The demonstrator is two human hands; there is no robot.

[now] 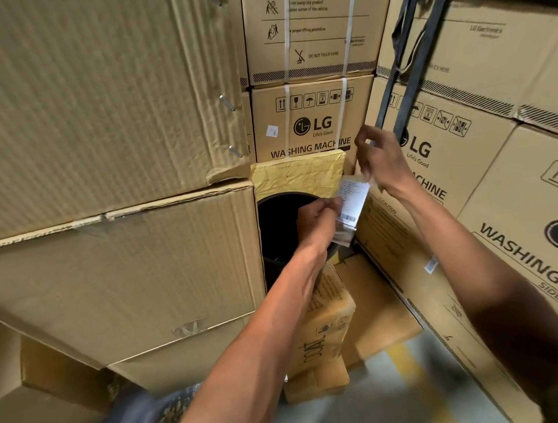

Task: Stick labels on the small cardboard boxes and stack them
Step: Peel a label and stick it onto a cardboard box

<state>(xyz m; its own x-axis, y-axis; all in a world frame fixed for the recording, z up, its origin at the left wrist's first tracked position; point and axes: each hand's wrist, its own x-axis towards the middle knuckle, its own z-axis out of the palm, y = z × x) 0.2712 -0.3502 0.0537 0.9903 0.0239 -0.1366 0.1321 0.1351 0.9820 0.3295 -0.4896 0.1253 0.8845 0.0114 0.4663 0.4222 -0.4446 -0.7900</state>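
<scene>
A white label (353, 199) with printed lines and a barcode hangs near the centre of the frame, just right of middle, held between both hands in the air. The left hand (319, 221) has its fingers curled, pinching the label's left edge, with a strip of clear backing trailing below its knuckles. The right hand (380, 163), above and to the right, pinches the label's top right corner between thumb and fingertips; its other fingers are bent and partly blurred.

Directly behind the label sits a box wrapped in yellow tape (298, 175), resting above a black round bin (281, 230) whose dark mouth fills the centre. Below the left forearm, in the lower middle of the frame, small cardboard boxes (326, 333) stand stacked on the floor. Large washing machine cartons (312, 124) fill the upper centre and the right side, and plain brown cartons (110, 122) fill the left. A dark metal frame (414, 58) leans across the upper right.
</scene>
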